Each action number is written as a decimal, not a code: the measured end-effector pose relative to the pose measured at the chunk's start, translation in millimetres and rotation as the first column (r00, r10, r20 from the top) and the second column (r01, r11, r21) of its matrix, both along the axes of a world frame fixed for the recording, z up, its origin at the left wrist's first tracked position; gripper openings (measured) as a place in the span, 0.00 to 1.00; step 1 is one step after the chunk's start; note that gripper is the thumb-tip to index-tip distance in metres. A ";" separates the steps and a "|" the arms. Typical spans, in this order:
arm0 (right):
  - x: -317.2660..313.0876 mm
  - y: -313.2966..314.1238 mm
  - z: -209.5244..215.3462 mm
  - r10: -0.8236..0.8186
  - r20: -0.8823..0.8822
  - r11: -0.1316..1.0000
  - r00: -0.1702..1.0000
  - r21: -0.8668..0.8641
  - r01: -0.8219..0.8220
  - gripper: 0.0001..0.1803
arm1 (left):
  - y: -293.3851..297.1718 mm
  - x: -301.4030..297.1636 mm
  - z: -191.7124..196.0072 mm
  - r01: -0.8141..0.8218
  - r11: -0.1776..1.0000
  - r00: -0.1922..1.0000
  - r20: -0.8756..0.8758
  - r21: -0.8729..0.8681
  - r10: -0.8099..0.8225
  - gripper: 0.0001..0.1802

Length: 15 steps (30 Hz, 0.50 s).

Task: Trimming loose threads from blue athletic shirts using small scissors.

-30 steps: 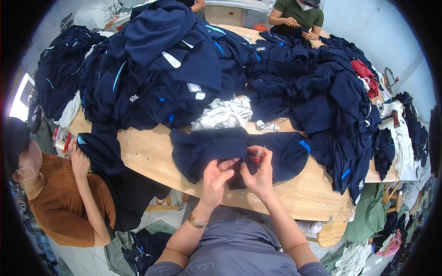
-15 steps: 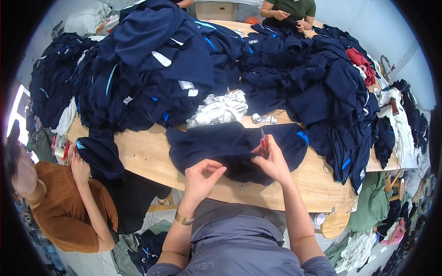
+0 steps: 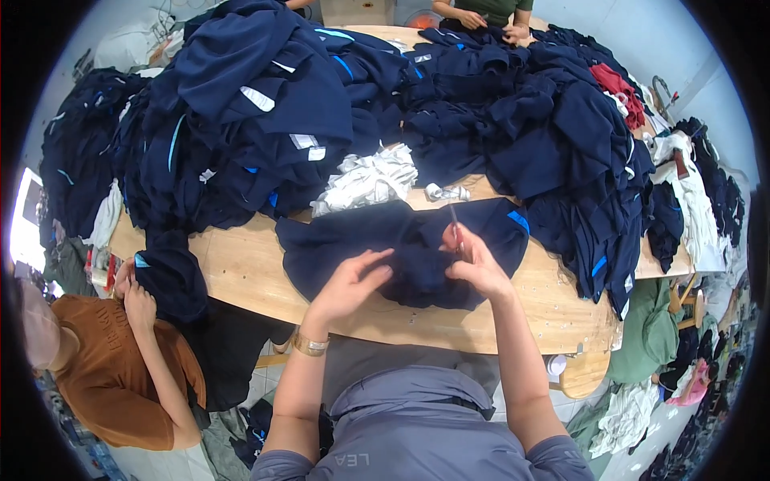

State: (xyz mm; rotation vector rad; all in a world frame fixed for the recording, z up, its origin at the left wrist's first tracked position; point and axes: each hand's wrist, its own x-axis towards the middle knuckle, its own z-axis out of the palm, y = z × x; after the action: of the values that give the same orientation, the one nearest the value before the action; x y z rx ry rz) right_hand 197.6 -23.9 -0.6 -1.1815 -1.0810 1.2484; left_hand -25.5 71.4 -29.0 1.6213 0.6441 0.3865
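A navy blue garment (image 3: 337,240) with a bright blue strip (image 3: 518,220) at its right end lies spread on the table in front of me. My left hand (image 3: 351,282) is over its near edge, thumb and fingers apart, with nothing seen between them. My right hand (image 3: 478,263) is closed round small red-handled scissors (image 3: 458,237), their metal tip pointing away from me. Its thumb and fingertips are at a bunched fold of the garment; whether they also pinch the cloth is hard to tell.
Large heaps of navy garments (image 3: 233,72) cover the table's far side. White crumpled strips (image 3: 365,180) and a small white roll (image 3: 446,193) lie beyond my garment. A person in brown (image 3: 120,369) handles navy cloth at left; another person's hands (image 3: 513,34) work across the table (image 3: 241,256).
My left fingers have spread a little and moved off the fold. The garment's middle has bunched up near my right hand, which still holds the scissors. The whole view has shifted slightly.
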 end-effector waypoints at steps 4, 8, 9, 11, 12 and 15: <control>10.6 -3.2 -14.9 -0.155 0.371 0.986 0.916 -0.003 0.168 0.14 | 2.1 -8.7 6.2 -0.107 0.865 0.872 0.371 -0.491 0.318 0.11; 18.1 -8.3 -35.4 -0.212 0.284 0.971 0.935 -0.048 0.235 0.13 | 6.5 -18.3 17.4 -0.112 0.832 0.809 0.436 -0.543 0.394 0.10; 19.2 -9.8 -37.6 -0.235 0.042 0.967 0.971 -0.091 0.238 0.13 | 7.7 -21.1 16.3 -0.065 0.830 0.787 0.483 -0.554 0.384 0.11; 27.5 -14.2 -35.9 -0.229 -0.451 0.970 0.863 -0.177 0.165 0.16 | 8.2 -26.2 17.6 -0.024 0.834 0.761 0.531 -0.551 0.373 0.13; 30.6 -13.2 -38.9 -0.291 -0.422 0.953 0.859 -0.208 0.221 0.16 | 3.2 -25.8 18.1 -0.126 0.784 0.742 0.466 -0.608 0.481 0.15; 26.8 -4.2 -46.5 -0.457 0.191 0.861 0.869 -0.149 0.486 0.12 | -1.2 -15.7 22.6 -0.158 0.774 0.736 0.450 -0.613 0.506 0.18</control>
State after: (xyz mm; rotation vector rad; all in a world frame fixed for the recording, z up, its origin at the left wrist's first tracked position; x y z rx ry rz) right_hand 224.3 -28.2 -47.0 -1.5983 -0.7163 0.8975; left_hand -41.2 70.2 -6.4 0.7441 0.4983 0.8736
